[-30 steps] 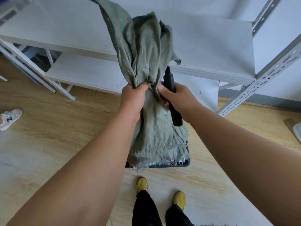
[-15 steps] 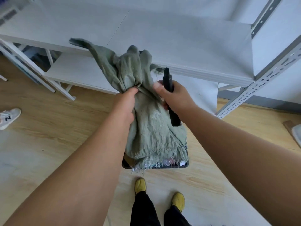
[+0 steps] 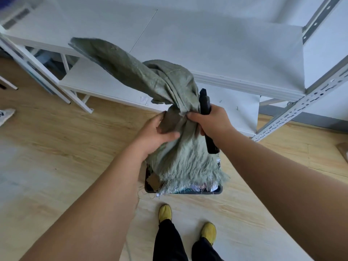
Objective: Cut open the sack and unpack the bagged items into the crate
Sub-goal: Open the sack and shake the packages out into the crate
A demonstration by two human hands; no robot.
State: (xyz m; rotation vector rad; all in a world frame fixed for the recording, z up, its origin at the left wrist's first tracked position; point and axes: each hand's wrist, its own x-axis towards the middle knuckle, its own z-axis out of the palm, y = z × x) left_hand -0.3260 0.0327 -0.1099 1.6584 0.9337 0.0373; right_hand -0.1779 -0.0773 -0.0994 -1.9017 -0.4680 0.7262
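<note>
Two hands: both grip one grey-green sack at the middle of the frame, above a dark crate.
Shelving [image 3: 235, 59]: white boards on pale slotted metal posts fill the upper half of the frame; the floor [image 3: 56, 147] below is light wood.
Sack [image 3: 177, 102]: bunched at its waist, its closed end flopped over toward the upper left, its frayed cut mouth hanging down into the crate. A second ago that closed end stood upright above the hands; it has since folded down, so the sack looks limp and, I judge, emptied.
Meaning for the task: the cutting is done and the tipping-out seems finished; what remains is likely to pull the sack clear and set it aside.
Crate [image 3: 216, 191]: on the floor at lower middle, just ahead of the person's yellow shoes [image 3: 165, 213]; only its near rim and a corner show.
Bagged items [image 3: 195, 186]: pale packets and a brown card piece peek out under the fringe; too covered to count.
Left hand [image 3: 156, 132]: fingers closed on a fold of the sack at its waist.
Right hand [image 3: 212, 121]: fingers closed, pinching the sack and clamping a black cutter against the palm.
Cutter [image 3: 205, 104]: slim, black, its tip pointing up; whether the blade is out I cannot tell.
Writing: none readable anywhere; a white sneaker [image 3: 5, 114] at the far left edge carries a dark mark too cropped to read.
</note>
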